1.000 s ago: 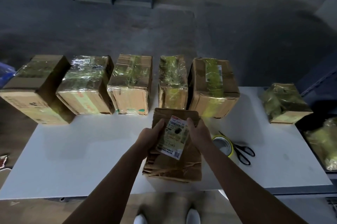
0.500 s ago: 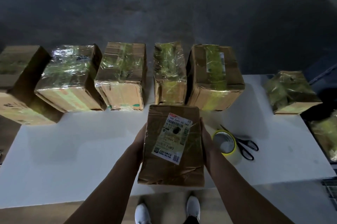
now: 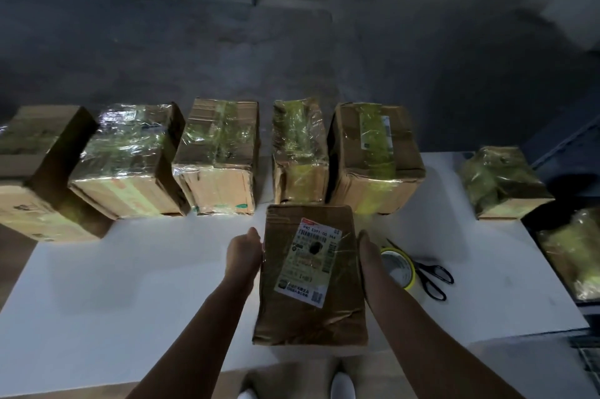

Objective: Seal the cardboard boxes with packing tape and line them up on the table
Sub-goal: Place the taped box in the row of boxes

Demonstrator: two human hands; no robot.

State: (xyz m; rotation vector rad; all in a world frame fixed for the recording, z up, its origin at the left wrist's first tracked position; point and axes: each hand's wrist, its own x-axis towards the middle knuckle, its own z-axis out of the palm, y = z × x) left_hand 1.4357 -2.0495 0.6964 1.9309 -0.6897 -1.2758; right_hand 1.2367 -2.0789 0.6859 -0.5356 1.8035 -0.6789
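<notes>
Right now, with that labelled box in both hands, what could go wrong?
Labelled box is pressed only between left hand and right hand on its sides; that grip may slip. Right hand sits beside tape roll and scissors; a swing could knock them.

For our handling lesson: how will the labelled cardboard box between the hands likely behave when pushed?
The labelled cardboard box looks creased, so it probably flexes if squeezed. Its glossy tape may feel slippery to the left hand and right hand. Flat-sided, it should slide, not roll.
</notes>
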